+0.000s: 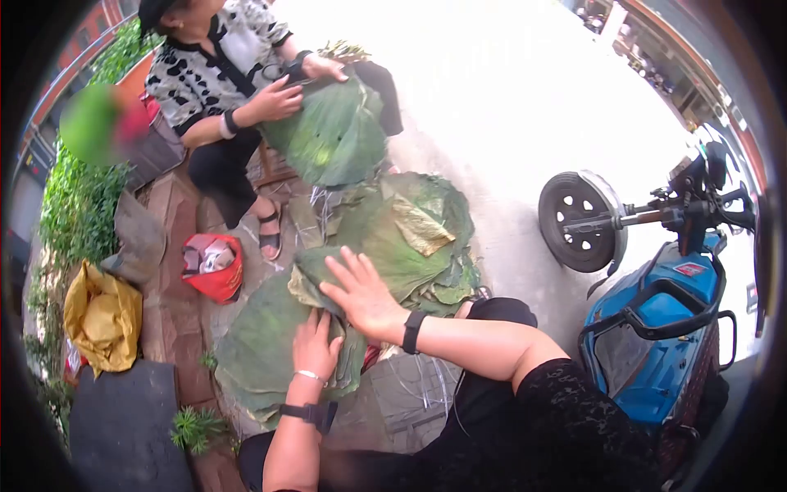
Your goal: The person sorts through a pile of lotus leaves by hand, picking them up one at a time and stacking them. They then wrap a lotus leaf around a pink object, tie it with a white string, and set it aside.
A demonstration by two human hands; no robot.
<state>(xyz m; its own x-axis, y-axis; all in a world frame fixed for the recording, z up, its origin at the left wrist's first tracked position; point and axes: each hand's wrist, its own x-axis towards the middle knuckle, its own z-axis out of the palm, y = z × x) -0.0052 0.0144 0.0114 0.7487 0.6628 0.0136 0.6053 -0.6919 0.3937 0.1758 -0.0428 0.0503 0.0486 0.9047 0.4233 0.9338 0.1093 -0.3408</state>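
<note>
A stack of large green lotus leaves (262, 344) lies in front of me, low over the paving. My left hand (316, 348) rests on this stack with its fingers stretched out. My right hand (365, 299) lies spread across a folded leaf (311, 266) at the stack's upper edge, fingers apart. Just beyond is a second pile of lotus leaves (385, 238), with a dry, yellowish leaf (422, 225) on top. Whatever lies under my palms is hidden.
Across from me a seated person (221, 90) holds a broad lotus leaf (332, 135) in both hands. A red bag (213, 266) and a yellow sack (102, 320) stand left, near a dark board (131, 426). A blue scooter (656, 320) is parked at right.
</note>
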